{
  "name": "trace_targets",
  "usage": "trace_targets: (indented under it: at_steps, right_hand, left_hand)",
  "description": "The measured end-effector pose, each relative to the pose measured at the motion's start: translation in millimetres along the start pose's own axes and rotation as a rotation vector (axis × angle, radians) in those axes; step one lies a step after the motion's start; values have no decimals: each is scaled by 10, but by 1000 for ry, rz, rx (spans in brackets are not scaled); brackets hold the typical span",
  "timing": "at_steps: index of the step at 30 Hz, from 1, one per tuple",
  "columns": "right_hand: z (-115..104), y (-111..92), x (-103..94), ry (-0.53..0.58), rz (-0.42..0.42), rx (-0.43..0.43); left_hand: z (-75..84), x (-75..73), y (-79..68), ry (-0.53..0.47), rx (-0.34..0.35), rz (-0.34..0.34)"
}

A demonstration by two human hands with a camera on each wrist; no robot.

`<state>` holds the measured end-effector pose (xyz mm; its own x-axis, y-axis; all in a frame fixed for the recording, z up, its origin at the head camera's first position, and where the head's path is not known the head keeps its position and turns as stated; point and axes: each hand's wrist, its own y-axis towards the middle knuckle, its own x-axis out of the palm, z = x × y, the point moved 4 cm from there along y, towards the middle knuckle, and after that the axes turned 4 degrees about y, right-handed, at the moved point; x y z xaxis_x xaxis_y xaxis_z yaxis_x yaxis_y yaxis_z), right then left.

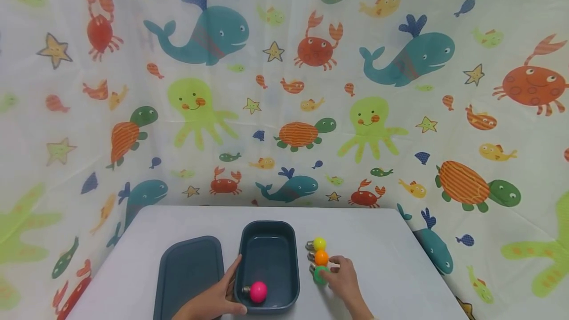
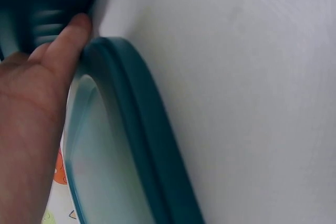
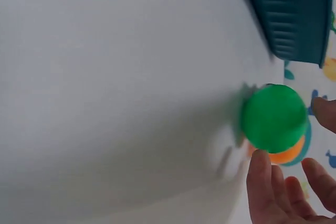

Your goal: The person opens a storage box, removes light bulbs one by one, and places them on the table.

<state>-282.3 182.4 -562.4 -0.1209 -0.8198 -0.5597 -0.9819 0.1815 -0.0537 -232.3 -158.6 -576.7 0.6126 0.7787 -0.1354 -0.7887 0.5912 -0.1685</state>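
Note:
My left hand (image 1: 218,296) rests against the left side of a dark blue-green box (image 1: 291,241), with straight fingers along its wall and the thumb at its near corner. Inside the box, near its front end, lies a pink light bulb (image 1: 258,292) with a metal screw base. To the right of the box, my right hand (image 1: 343,280) is spread around a green bulb (image 3: 274,119). In the right wrist view, a gap shows between its thumb and the green bulb, and a fingertip (image 3: 260,158) is right at the bulb's edge. An orange bulb (image 1: 321,258) lies just beyond the green one.
A yellow bulb (image 1: 319,244) lies beyond the orange one, in a row with it. Left of the box, a matching lid (image 1: 191,265) lies on the white table (image 1: 369,236). Behind the table hangs a curtain (image 1: 275,88) printed with sea animals.

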Motion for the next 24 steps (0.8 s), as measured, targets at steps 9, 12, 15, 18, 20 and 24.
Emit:
trace_targets:
  at_steps: [9, 12, 15, 18, 20, 24]
  right_hand:
    - [-207, 98, -83, 12, -32, 11]
    - [-249, 93, -81, 38, -43, 35]
    - [-291, 77, -67, 72, -42, 59]
    - [-340, 65, -48, 106, -48, 72]
    - [-374, 62, -32, 125, -51, 69]
    - [-474, 47, -11, 140, -68, 22]
  left_hand:
    - [-9, -1, -6, -24, -3, 0]
    - [-18, -6, -3, -12, -3, -3]
    - [-14, -8, -4, -1, -3, -4]
    - [-10, -9, -4, 5, -1, -2]
    - [-8, -7, -3, 2, -1, -1]
    - [-20, -8, 5, -11, 6, -5]
